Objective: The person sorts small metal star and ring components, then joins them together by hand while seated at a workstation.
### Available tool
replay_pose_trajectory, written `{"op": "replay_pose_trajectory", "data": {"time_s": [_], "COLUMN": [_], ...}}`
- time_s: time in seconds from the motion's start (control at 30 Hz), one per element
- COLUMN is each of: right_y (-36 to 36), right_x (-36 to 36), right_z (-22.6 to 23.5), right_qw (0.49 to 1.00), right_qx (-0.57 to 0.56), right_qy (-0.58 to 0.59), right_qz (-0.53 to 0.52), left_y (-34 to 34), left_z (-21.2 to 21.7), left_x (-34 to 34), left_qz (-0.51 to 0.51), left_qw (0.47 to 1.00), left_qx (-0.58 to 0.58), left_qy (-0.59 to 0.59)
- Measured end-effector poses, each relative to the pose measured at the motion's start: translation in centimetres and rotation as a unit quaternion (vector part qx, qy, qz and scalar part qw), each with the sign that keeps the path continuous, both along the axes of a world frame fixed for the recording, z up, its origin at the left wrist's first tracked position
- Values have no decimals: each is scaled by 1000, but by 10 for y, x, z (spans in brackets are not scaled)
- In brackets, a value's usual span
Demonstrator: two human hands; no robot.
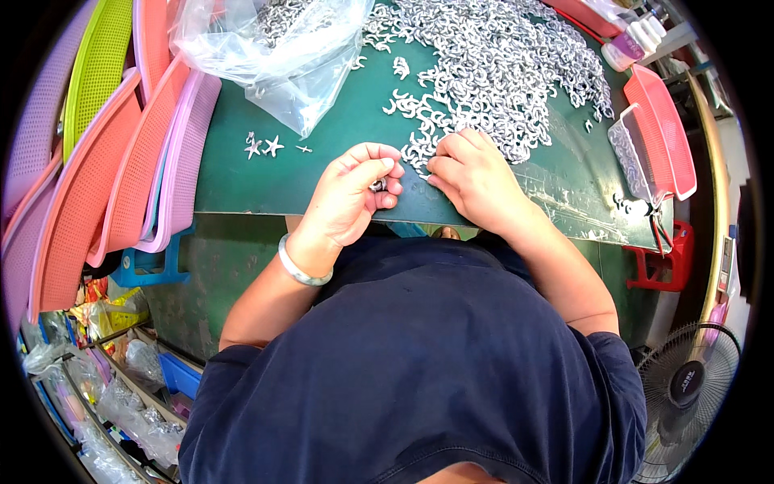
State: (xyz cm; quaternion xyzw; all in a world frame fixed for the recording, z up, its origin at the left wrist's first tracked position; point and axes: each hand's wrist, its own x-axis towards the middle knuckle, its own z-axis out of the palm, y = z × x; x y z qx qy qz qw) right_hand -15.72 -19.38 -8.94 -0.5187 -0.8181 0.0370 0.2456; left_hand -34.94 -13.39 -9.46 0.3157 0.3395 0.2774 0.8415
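Green counter [322, 169] under a heap of silvery hooks [500, 73]
Left hand [351, 198] pinches a small metal piece [378, 185] at the near edge; right hand [476, 177], fingers curled together, touches the heap; plastic bag [274, 48] far-left

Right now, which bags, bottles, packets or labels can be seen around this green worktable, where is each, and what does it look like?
Clear plastic bag: far left of the green table, crumpled, holding small silvery pieces.
White bottle with pink base: far right corner, lying tilted.
Yellow printed packets: lower left, below the table, crumpled.
Clear plastic bags: bottom left, bunched on shelves.
Round label on fan hub: bottom right, dark disc with pale markings.
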Motion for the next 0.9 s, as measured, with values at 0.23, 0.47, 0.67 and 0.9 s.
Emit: {"op": "replay_pose_trajectory", "data": {"time_s": [0.23,0.47,0.67,0.9], "right_y": [8,17,19,17], "right_x": [-5,-14,-15,-10], "right_z": [-4,9,13,9], "right_qw": [998,969,950,978], "right_qx": [54,-78,-96,-37], "right_qy": [-35,234,295,197], "right_qz": [4,6,-24,-50], "left_y": [-1,-4,2,4], "left_z": [1,-2,-9,-6], "left_x": [0,7,4,4], "left_qz": [-5,-20,18,63], "left_qw": [1000,999,995,997], "left_qx": [15,33,-30,-15], "left_qy": [19,8,-93,-45]}}
